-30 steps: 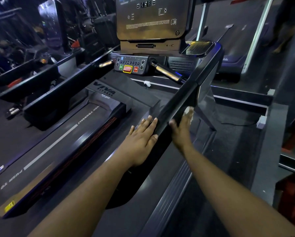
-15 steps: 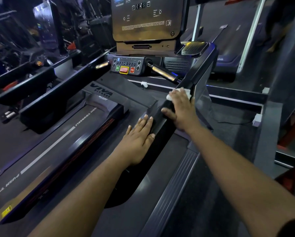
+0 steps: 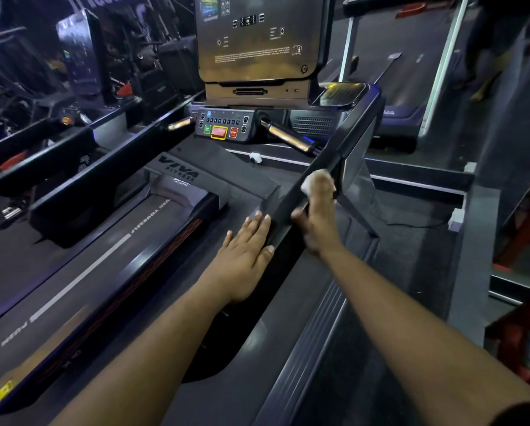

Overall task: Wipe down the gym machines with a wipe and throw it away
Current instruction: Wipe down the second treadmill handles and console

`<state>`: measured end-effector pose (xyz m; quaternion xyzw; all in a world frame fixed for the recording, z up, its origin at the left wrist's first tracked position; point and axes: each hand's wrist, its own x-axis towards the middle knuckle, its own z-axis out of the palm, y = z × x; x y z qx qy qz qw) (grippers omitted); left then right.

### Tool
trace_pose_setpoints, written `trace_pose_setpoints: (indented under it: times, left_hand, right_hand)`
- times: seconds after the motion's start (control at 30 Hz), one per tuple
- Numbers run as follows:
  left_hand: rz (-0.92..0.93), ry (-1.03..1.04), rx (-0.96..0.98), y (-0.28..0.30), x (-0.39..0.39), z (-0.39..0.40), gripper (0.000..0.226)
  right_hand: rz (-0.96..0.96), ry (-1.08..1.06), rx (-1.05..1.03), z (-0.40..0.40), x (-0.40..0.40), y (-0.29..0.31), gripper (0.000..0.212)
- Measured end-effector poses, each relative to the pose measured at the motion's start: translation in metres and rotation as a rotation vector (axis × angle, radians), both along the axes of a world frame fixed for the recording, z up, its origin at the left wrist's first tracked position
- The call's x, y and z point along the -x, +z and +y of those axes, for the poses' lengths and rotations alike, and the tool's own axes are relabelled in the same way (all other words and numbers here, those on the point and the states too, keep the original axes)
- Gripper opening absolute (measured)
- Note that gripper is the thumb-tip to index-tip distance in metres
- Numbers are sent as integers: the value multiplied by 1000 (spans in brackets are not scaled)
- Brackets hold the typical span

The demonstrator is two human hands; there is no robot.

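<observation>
The right hand (image 3: 317, 216) is curled over the treadmill's right side rail (image 3: 325, 167), thumb on the near face, pressing a white wipe (image 3: 314, 179) against the rail under its fingertips. The left hand (image 3: 245, 253) lies flat with straight fingers against the same rail's inner side, just below the right hand. Beyond them stand the button panel (image 3: 223, 127) and the console screen (image 3: 257, 38), with the belt (image 3: 103, 265) to the left

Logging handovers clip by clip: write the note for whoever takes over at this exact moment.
Left hand: flat, fingers straight, resting on the treadmill's right side rail.
Right hand: presses the white wipe onto the same rail, further up, thumb on the near side.
Done: cannot tell which parts are already wiped.
Left: finish the rail, console, other machines, then bin the wipe; no bin in view.
</observation>
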<state>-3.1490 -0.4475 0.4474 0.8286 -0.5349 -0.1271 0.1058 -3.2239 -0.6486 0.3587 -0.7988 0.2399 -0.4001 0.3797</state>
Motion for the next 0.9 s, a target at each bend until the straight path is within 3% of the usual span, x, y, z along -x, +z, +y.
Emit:
trace_pose_setpoints:
  times: [0.1, 0.3, 0.4, 0.53, 0.6, 0.77, 0.83, 0.9]
  left_hand:
    - [18, 3, -4, 0, 0, 0, 61]
    - [18, 2, 2, -2, -2, -1, 60]
    - [16, 3, 0, 0, 0, -1, 60]
    - [16, 7, -4, 1, 1, -1, 60]
    - [15, 8, -2, 0, 0, 0, 60]
    - [6, -2, 1, -3, -2, -1, 60]
    - [11, 4, 9, -2, -1, -1, 60]
    - [11, 4, 7, -2, -1, -1, 60]
  right_hand:
    - [-98, -151, -355, -24, -16, 7, 126]
    - [-202, -6, -281, 83, -3, -33, 111]
    - [-266, -53, -443, 56, -13, -29, 112]
    - [-212, -175, -724, -11, -24, -4, 83]
    - [-197, -193, -662, -2, -26, -2, 79]
    - [-241, -69, -223, 85, -5, -24, 86]
    - [-205, -36, -174, 67, -3, -30, 103]
    - [-189, -67, -256, 31, -10, -26, 117]
